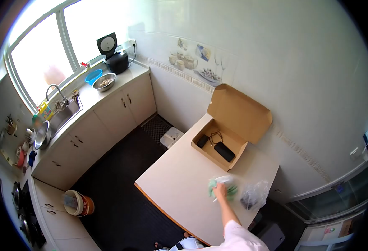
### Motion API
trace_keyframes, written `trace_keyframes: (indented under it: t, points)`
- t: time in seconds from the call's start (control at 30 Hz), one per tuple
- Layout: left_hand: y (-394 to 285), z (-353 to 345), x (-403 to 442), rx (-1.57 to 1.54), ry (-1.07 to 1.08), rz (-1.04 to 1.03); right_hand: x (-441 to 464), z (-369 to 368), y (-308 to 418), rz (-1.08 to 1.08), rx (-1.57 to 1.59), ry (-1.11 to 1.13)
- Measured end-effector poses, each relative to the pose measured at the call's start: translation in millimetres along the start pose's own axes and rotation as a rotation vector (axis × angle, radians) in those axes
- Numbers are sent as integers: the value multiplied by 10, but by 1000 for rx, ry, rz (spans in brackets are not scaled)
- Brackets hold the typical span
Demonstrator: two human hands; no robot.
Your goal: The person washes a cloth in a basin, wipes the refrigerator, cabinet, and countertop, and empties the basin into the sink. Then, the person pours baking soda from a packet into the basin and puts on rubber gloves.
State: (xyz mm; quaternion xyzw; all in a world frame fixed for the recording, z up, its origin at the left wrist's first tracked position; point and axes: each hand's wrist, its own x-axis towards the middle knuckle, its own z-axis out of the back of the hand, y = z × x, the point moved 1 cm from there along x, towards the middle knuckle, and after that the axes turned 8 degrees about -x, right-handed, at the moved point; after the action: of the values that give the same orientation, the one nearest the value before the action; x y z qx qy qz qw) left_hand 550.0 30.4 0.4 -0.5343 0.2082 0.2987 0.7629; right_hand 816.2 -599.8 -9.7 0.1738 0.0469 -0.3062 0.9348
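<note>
My right hand (220, 191) reaches over the white table (175, 184) from a pale pink sleeve. Its fingers are closed on a crumpled light green cloth (212, 187), which shows on both sides of the hand. A white rounded thing (224, 179) lies just beyond the fingers; I cannot tell whether it is a dish or part of the bundle. To the right of the hand sits a clear plastic bag (257, 193) with something dark inside. My left hand is out of view.
An open cardboard box (217, 152) holds a black power-bank-like block (224, 151), a smaller black piece (202, 141) and a cord (214, 137). Along the window counter are a rice cooker (118, 62), a steel bowl (104, 82) and a sink (67, 113). A bucket (78, 203) stands on the floor.
</note>
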Motion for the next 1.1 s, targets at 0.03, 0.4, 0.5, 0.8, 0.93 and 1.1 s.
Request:
trace_keyframes:
  t: [0.03,0.4,0.5,0.8,0.93,1.1]
  points:
    - [-58,-28,111,-15,14,15,-148,-19,160,155,33,-47]
    - [-2462,42,725,-1081,299,92,-2463,335,3293,1186,349,550]
    - [-2483,638,1236,-1235,273,-146,-2602,206,3939,1212,284,543]
    - [-2947,2352,1553,-1507,30,-467,-2804,-5,5378,1218,392,583]
    - [-3109,2783,1791,-1464,-59,-595,-2579,-134,5723,1014,429,466]
    - [-3252,3096,2325,-876,-432,-575,-1896,-531,6091,506,641,567]
